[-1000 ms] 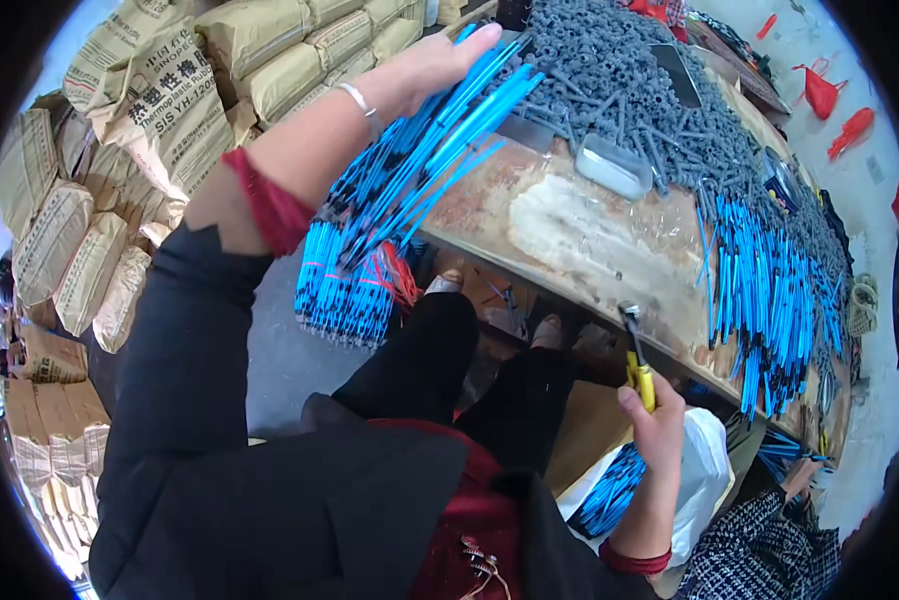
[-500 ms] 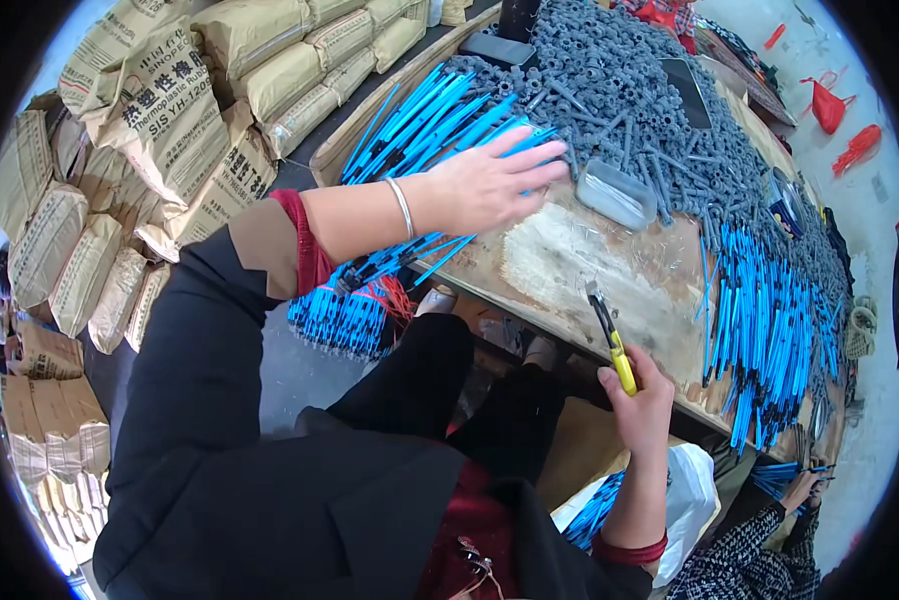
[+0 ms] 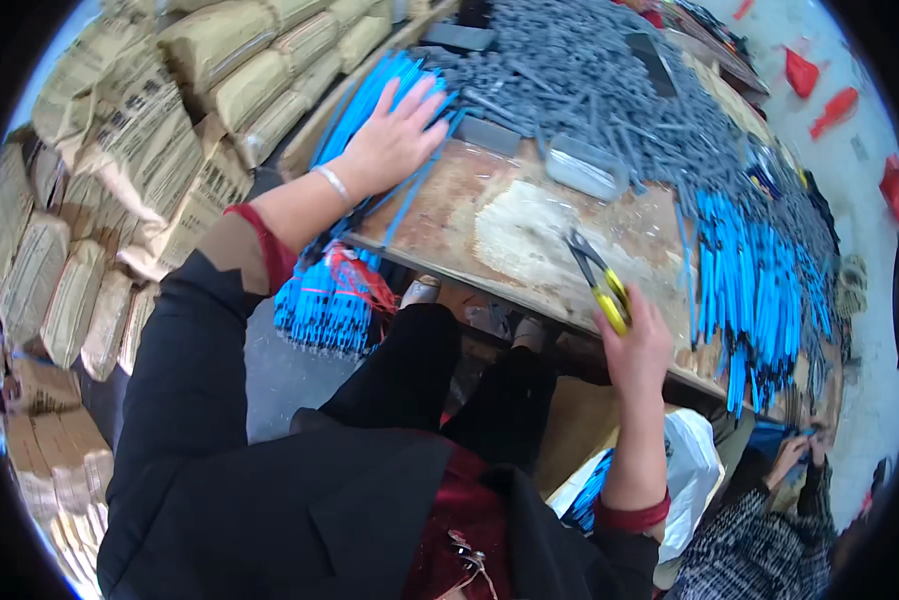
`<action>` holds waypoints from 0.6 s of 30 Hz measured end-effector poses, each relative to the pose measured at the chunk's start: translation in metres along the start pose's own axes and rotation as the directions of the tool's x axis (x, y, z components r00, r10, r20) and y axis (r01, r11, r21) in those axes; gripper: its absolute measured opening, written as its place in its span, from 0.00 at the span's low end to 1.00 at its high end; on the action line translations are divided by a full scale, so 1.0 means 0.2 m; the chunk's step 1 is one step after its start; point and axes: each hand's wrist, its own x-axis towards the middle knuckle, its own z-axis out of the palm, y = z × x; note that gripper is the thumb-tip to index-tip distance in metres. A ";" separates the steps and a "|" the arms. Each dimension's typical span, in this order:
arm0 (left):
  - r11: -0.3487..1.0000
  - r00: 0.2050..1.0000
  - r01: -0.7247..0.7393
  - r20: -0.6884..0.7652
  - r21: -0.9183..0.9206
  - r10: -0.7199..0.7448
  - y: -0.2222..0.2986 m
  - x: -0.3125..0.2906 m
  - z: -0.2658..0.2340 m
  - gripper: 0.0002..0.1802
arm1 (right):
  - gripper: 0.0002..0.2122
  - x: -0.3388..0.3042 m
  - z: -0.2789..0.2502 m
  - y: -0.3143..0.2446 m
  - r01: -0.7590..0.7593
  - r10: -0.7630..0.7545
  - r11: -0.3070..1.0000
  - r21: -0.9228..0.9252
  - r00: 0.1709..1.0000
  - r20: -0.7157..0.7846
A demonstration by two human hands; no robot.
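Observation:
My left hand (image 3: 394,142) lies with fingers spread on a pile of thin blue plastic sticks (image 3: 343,118) at the left end of the wooden worktable (image 3: 439,225). It does not visibly grip any of them. My right hand (image 3: 637,345) is closed around the yellow handles of a pair of pliers (image 3: 599,276). Their dark jaws point up and left over a pale, worn patch of the tabletop. Beyond the hands spreads a large heap of grey ribbed plastic plugs (image 3: 549,75). Another pile of blue sticks (image 3: 749,285) lies on the right.
Two clear plastic boxes (image 3: 584,168) sit at the heap's near edge. Below the table's left end stands a bundle of blue sticks (image 3: 324,305) with red string. Stacked paper sacks (image 3: 234,45) line the left. A co-worker's hands (image 3: 797,455) work at lower right.
My left hand has moved left and down onto the blue sticks, uncovering a second clear box. The pliers have turned, and their handles now show apart. The whole view has shifted slightly.

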 end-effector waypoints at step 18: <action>0.290 0.928 0.136 0.019 -0.947 -0.373 0.45 0.69 -0.35 0.21 | 0.08 0.35 -0.06 0.55 -0.218 0.176 0.954 -0.204 0.963 -0.204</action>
